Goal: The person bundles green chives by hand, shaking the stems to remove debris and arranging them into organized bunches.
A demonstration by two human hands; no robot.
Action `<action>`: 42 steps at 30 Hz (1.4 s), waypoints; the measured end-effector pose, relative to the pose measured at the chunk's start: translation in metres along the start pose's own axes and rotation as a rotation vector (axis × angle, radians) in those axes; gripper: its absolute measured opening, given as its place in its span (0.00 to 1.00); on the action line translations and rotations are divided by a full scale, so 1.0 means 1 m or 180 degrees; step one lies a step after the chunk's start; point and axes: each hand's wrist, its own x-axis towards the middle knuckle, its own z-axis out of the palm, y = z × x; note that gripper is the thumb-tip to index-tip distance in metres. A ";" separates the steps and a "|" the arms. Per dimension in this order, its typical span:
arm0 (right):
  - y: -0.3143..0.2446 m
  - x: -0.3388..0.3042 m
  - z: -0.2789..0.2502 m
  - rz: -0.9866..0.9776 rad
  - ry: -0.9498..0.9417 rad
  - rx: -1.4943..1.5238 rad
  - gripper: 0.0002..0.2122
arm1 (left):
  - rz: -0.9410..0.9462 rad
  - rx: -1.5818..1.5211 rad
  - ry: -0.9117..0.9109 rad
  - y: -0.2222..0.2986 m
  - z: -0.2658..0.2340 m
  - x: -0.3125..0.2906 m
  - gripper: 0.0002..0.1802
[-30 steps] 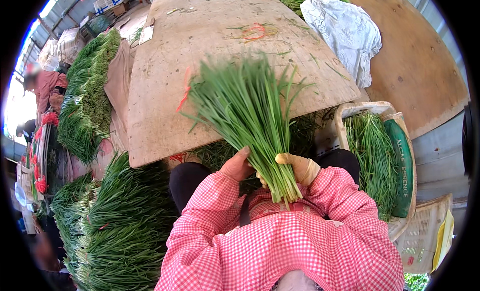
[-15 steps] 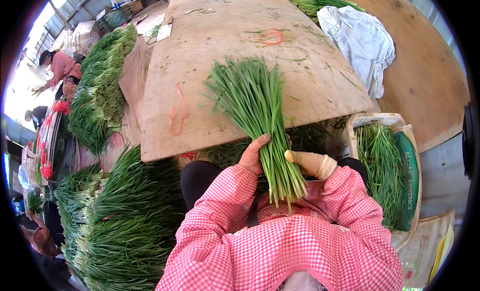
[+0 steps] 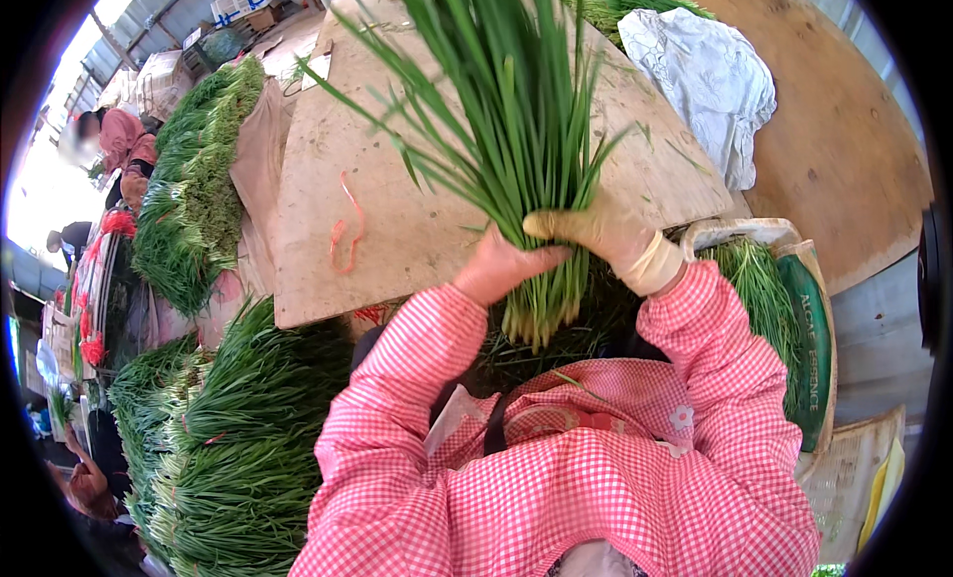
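One bunch of long, flat green leaves with pale stem ends (image 3: 521, 130) was held in the air before the person's torso, leaf ends fanned out above the pale plywood desk (image 3: 308, 250), stem ends pointing down over the gap between the desk's near edge and the lap. The bare left hand (image 3: 501, 265) was wrapped around the lower stems, its thumb lying across them. The right hand in a tan glove with a pale cuff (image 3: 608, 242) also clasped the bunch, just above the left thumb; both grips were closed on the stems. Some leaf ends were blurred. Pink-and-white checked sleeves (image 3: 392, 388) covered both forearms. A loop of thin orange-red string (image 3: 342, 245) lay on the desk, left of the bunch. A crumpled white cloth (image 3: 700, 91) lay at the desk's right side. To the right, an off-white crate (image 3: 737, 227) held loose green leaves (image 3: 756, 289) beside a dark green curved panel (image 3: 809, 324). A large heap of green leaves (image 3: 248, 458) stood at lower left; a second, longer heap (image 3: 194, 195) lay farther off, beyond the desk's left edge.
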 end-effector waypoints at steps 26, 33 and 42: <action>-0.012 0.069 -0.009 0.0258 -0.0392 -0.0841 0.26 | -0.0799 0.0230 -0.0427 0.009 -0.053 0.050 0.29; 0.009 0.063 0.009 0.0479 -0.0871 -0.1022 0.36 | -0.0962 -0.2156 0.0357 0.010 -0.033 0.007 0.18; 0.025 0.053 0.038 0.0550 -0.1493 -0.2654 0.29 | -0.1035 -0.1823 0.1268 0.000 -0.036 0.004 0.17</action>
